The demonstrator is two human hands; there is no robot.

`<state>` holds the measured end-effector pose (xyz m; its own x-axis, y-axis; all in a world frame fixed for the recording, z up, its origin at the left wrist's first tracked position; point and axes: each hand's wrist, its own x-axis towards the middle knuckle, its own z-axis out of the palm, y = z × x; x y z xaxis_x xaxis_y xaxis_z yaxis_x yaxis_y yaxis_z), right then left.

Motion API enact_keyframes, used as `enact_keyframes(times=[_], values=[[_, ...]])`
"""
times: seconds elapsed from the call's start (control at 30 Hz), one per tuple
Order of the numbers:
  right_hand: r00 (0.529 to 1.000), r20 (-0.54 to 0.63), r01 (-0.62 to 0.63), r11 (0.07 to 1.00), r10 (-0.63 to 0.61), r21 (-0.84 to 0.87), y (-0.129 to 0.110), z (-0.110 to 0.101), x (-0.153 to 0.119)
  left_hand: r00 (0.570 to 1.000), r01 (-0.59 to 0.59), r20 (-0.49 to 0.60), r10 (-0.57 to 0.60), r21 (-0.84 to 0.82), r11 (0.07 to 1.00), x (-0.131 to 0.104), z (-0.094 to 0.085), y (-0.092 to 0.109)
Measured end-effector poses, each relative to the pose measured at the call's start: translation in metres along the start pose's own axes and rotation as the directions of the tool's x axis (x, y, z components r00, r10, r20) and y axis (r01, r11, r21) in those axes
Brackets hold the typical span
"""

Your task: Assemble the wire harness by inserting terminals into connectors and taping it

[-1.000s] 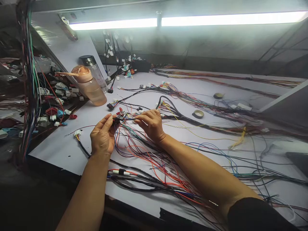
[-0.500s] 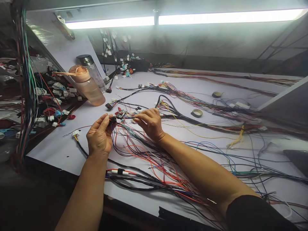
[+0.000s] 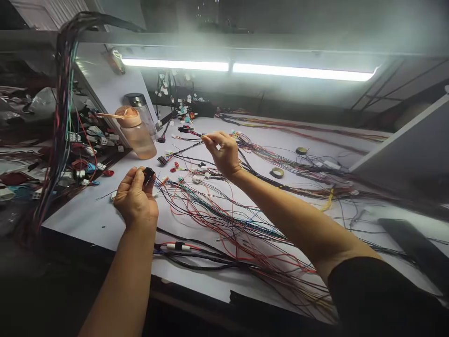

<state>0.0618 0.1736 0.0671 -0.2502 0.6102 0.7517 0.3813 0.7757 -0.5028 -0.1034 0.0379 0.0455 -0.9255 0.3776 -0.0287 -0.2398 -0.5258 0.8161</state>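
Note:
Near the table's left side, my left hand [image 3: 136,199] grips a black connector [image 3: 149,174] with thin wires running out of it to the right. Higher up and further right, my right hand [image 3: 222,152] is pinched on a thin wire bundle, which ends at the left in a black connector [image 3: 185,129] held above the table. Red, green and dark loose wires [image 3: 210,206] spread across the table below my right hand. Another black connector [image 3: 162,160] lies between the two hands. Small red connectors [image 3: 174,166] lie to its lower right.
Two bottles, an orange-lidded one [image 3: 138,138] and a dark-lidded one [image 3: 145,112], stand at the left. A tape roll [image 3: 277,172] and a dark flat object [image 3: 410,248] lie to the right. Wires hang at the far left [image 3: 63,103]. A lamp [image 3: 301,71] spans the back.
My right hand has moved up and away from my left hand, lifting a wire bundle with a black connector. My left hand still holds its connector. The camera view has tilted up.

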Motion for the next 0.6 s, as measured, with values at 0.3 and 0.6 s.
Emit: enact_keyframes(times=[0.3,0.6], values=[[0.958,0.200,-0.150,0.956,0.203,-0.253,0.008,0.062,0.037,0.998,-0.020,0.053,0.014,0.114,0.993,-0.001,-0.059,0.004],[0.777,0.588,-0.066,0.957,0.227,-0.282,0.018,0.107,0.006,0.989,-0.079,0.137,0.053,0.190,0.979,-0.002,-0.074,-0.006]])
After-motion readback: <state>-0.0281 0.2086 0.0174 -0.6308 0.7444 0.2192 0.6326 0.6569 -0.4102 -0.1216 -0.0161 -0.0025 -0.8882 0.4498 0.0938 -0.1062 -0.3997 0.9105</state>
